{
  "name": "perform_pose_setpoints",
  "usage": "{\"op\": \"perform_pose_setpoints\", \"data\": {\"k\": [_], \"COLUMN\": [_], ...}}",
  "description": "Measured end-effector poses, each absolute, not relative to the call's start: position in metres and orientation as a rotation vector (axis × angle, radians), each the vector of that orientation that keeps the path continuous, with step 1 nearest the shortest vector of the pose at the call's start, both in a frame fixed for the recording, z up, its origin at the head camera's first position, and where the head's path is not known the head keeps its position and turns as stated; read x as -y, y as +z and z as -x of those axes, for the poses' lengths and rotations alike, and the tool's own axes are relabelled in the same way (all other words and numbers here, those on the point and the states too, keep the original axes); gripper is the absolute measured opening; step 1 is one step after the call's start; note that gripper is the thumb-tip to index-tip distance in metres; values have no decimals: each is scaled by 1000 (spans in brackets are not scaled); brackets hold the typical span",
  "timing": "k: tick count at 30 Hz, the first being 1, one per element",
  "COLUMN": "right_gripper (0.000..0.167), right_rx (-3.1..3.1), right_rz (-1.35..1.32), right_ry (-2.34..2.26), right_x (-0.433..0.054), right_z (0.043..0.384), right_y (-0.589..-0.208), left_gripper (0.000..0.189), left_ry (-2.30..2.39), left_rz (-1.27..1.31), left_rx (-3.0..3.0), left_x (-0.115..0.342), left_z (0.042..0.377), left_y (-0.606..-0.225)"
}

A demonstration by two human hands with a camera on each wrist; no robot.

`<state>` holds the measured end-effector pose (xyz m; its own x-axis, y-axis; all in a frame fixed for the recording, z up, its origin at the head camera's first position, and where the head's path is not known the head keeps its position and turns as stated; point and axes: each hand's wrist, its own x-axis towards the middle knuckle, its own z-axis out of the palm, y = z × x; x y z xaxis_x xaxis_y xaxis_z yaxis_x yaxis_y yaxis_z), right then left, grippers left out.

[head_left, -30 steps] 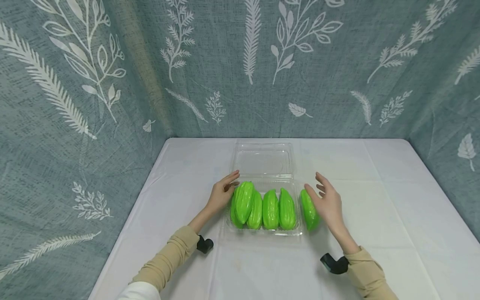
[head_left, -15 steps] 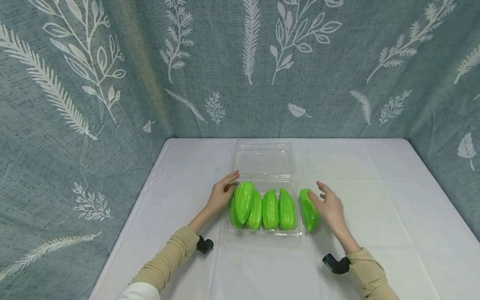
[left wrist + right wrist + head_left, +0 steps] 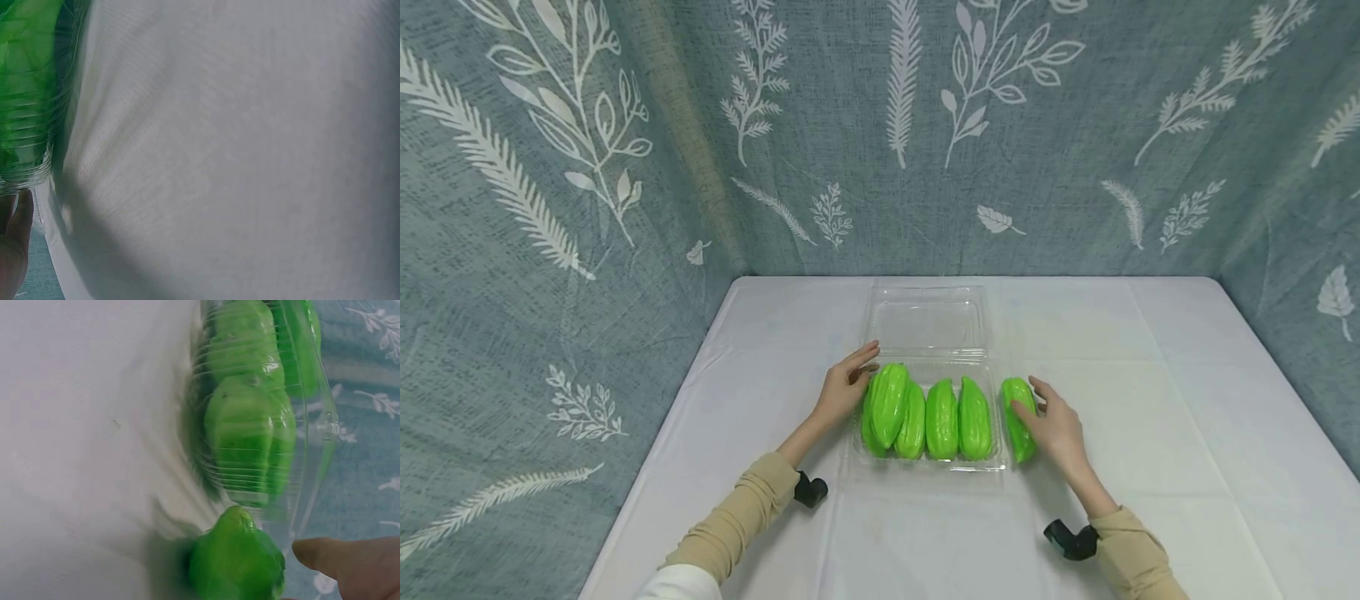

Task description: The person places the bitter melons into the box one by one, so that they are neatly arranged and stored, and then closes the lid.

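A clear plastic clamshell box lies on the table with its lid folded back. Several glossy, ribbed green fruits fill the base, with one fruit on top of the others at the left. My left hand rests by the box's left wall, fingers extended, fingertips right at the rim. Outside the right wall lies another ribbed green fruit. My right hand is at this fruit, its thumb overlapping it and its fingers along the far right side. In the right wrist view, the thumb shows apart from the fruit.
The clear lid lies flat behind the base. A white cloth covers the table. Grey-green leaf-patterned curtains hang behind and at the sides. Black wrist devices sit at both forearms.
My right hand has come down and closer around the loose fruit, its fingertips now lower. That fruit's upper end has shifted slightly to the right. The left hand has not moved.
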<state>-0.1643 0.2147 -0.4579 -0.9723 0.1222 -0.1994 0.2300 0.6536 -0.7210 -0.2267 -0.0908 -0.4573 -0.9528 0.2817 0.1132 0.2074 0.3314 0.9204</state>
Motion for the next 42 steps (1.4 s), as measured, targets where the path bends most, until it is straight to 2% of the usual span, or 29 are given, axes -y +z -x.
{"op": "perform_pose_setpoints", "data": {"k": [20, 28, 42], "right_gripper": [63, 61, 62], "right_rx": [-2755, -2773, -2769], "right_rz": [-277, -291, -309], "right_ry": [-1246, -1235, -1280], "right_x": [-212, -212, -210], "right_z": [158, 158, 159], "right_y": [-469, -471, -466], "left_gripper": [41, 42, 42], "left_ry": [1708, 1742, 1717], "left_rz": [-448, -446, -454], "left_rx": [-2509, -2540, -2574], "left_x": [91, 95, 92], "left_z": [227, 243, 238], "left_y": [-457, -493, -484]}}
